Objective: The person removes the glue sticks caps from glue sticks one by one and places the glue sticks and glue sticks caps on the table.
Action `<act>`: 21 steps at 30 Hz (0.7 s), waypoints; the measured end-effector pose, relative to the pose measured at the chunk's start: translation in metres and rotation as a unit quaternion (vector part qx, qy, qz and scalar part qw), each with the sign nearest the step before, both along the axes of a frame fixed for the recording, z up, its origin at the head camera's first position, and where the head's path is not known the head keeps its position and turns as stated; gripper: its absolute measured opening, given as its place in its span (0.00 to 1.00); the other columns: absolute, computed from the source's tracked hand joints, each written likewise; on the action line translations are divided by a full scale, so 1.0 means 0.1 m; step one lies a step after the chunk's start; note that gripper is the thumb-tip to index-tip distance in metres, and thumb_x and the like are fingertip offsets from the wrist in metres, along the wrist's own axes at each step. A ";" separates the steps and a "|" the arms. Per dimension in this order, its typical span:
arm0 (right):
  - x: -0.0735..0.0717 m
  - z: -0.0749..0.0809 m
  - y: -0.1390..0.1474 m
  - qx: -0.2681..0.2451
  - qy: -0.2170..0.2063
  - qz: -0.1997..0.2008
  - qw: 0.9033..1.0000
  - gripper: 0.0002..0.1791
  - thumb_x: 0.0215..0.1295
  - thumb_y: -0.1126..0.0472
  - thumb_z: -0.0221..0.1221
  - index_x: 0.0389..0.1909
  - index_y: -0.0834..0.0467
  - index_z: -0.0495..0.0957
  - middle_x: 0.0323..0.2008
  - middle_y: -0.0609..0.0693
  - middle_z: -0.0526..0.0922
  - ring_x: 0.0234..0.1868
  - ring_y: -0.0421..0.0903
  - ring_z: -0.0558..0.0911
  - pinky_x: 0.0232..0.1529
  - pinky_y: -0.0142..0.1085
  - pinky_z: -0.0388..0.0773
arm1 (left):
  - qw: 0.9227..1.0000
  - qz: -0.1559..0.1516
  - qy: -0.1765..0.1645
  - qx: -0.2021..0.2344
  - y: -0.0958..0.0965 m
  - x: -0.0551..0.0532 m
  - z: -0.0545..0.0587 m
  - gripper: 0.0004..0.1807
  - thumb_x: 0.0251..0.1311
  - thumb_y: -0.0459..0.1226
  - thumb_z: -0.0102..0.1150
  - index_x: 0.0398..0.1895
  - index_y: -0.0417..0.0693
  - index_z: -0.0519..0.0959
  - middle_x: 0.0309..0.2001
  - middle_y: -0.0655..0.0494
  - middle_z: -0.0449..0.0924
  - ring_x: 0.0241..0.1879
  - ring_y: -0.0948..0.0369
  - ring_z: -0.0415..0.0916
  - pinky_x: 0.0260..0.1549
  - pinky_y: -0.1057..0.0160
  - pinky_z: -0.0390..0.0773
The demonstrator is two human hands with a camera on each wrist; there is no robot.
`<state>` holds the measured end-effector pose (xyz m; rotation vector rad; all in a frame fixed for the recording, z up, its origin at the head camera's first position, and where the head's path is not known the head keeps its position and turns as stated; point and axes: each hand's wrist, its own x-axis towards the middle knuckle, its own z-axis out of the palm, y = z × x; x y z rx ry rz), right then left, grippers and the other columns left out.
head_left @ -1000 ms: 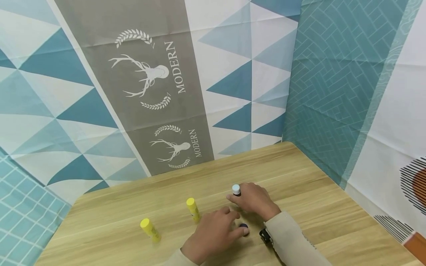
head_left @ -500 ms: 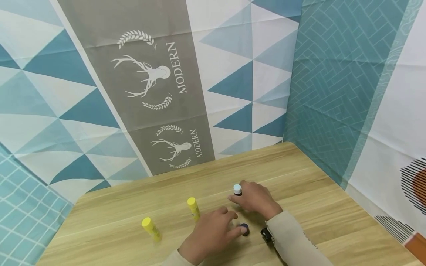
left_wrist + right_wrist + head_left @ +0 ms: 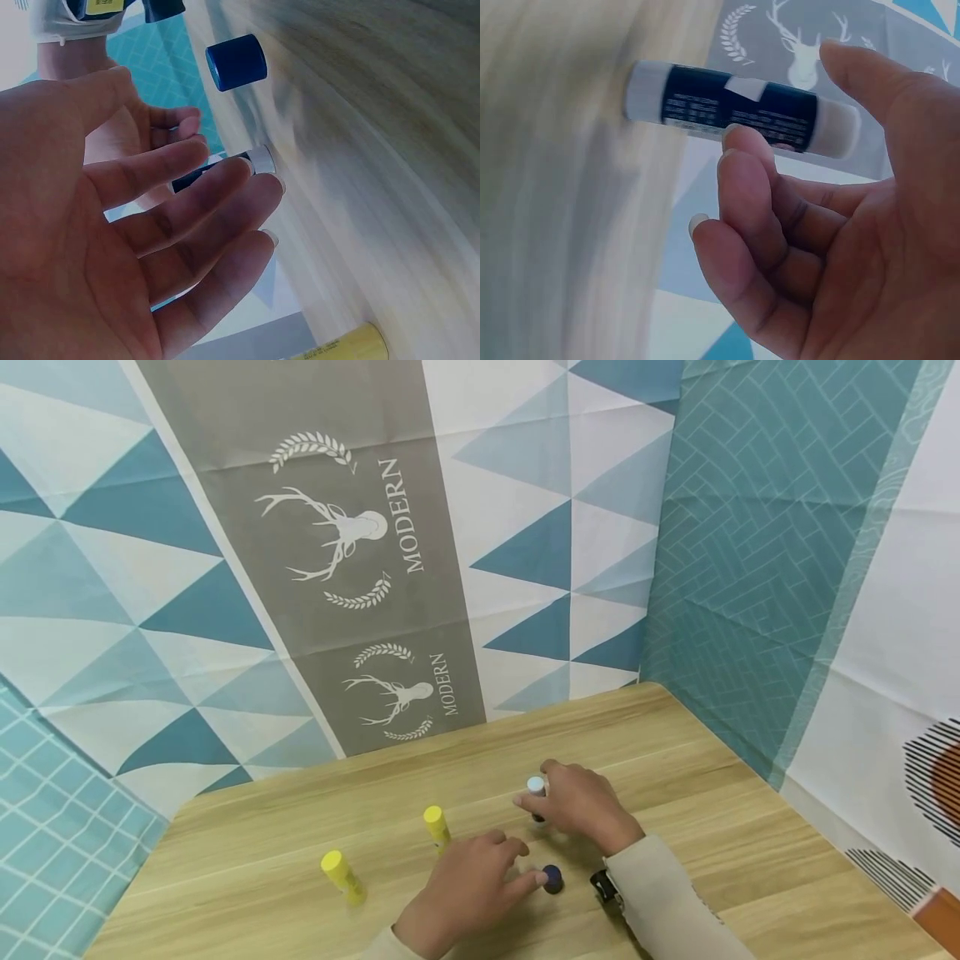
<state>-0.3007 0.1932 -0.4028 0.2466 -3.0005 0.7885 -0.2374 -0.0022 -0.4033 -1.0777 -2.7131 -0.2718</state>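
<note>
Compared with a second ago, the right hand has loosened, thumb and fingers parted around a dark blue tube with white ends and small print, upright on the wooden table; the left hand, fingers loosely spread, has drawn back slightly from a blue cap

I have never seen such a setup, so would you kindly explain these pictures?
There is no machine, just a person's bare left hand and right hand at a wooden table. The wide picture is taken from the head, the close ones from the left and right wrists. On the table are a yellow tube, a second yellow tube, a white-ended dark tube and a small blue cylinder. Neither hand appears to hold anything: the right is close to the dark tube, the left to the blue cylinder.
</note>
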 end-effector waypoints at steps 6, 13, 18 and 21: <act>0.06 0.10 -0.01 0.008 0.014 -0.004 1.000 0.42 0.61 0.33 0.62 0.65 0.60 0.73 0.32 0.49 0.84 0.25 0.43 0.78 0.29 0.44 0.76 | 0.999 0.008 -0.033 0.008 -0.07 0.02 -0.01 0.21 0.67 0.57 0.56 0.43 0.52 0.85 0.33 0.65 0.83 0.31 0.71 0.76 0.29 0.65 0.75; 0.15 0.23 -0.10 -0.010 0.047 0.006 0.999 0.36 0.63 0.37 0.63 0.63 0.59 0.75 0.24 0.44 0.80 0.22 0.42 0.76 0.24 0.41 0.73 | 0.998 0.024 -0.062 0.022 -0.17 0.04 -0.03 0.21 0.67 0.57 0.56 0.44 0.52 0.85 0.31 0.67 0.83 0.30 0.73 0.77 0.26 0.65 0.75; 0.22 0.27 -0.17 -0.013 0.071 0.034 0.997 0.31 0.64 0.41 0.62 0.58 0.59 0.78 0.17 0.41 0.74 0.18 0.40 0.73 0.20 0.39 0.70 | 0.996 0.038 -0.078 0.032 -0.24 0.06 -0.03 0.21 0.67 0.57 0.57 0.44 0.52 0.85 0.31 0.67 0.83 0.29 0.73 0.77 0.24 0.65 0.74; 0.24 0.25 -0.21 -0.005 0.083 0.047 0.995 0.27 0.65 0.42 0.62 0.55 0.59 0.80 0.18 0.40 0.76 0.19 0.38 0.73 0.22 0.39 0.72 | 0.996 0.042 -0.074 0.035 -0.28 0.08 -0.03 0.20 0.66 0.57 0.57 0.44 0.53 0.84 0.31 0.67 0.82 0.29 0.73 0.77 0.24 0.64 0.74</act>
